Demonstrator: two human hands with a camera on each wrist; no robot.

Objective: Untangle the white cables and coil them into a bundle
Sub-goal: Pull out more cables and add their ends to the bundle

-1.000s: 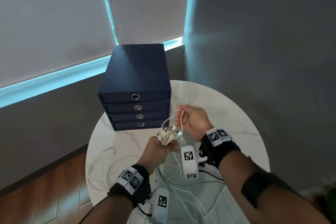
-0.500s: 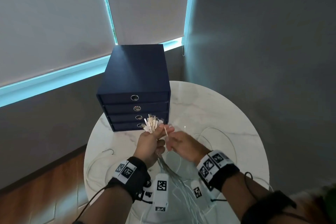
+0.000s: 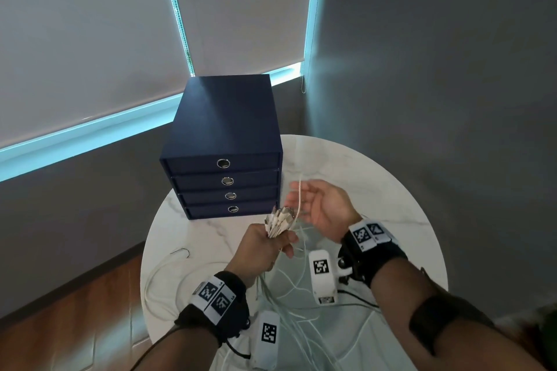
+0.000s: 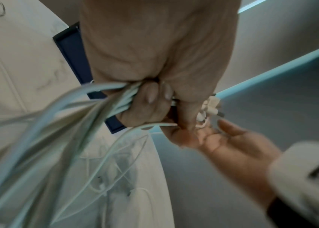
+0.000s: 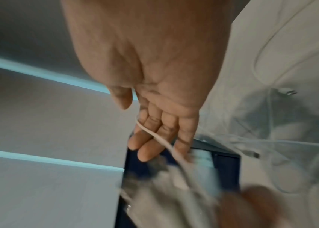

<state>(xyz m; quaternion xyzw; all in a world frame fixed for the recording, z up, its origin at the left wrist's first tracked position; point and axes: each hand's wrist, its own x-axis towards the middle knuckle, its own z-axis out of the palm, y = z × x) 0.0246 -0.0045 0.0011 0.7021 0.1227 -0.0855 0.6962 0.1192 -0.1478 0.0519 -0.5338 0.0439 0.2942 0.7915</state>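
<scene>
The left hand [image 3: 261,245] is clenched round a thick sheaf of white cables [image 4: 104,101], fingers curled tight in the left wrist view, so that the plug ends [image 3: 278,218] stand up out of the top of the fist like a small bouquet. Gathering the connectors at one end looks to me like a way of fixing a common starting point, leaving the long tails free to be combed out below.

The right hand [image 3: 321,206] is spread, palm showing and fingers straight; a single cable strand [image 5: 154,135] lies across its fingers without being pinched. I would guess it is letting that strand slide through to feel for knots.

From the fist the cable tails [image 3: 289,304] hang down and sprawl in loose loops over the white marble tabletop [image 3: 376,190], some trailing near its left edge; nothing is coiled yet. A dark blue drawer unit [image 3: 224,141] stands at the back of the tabletop, just behind the hands and apart from the cables.
</scene>
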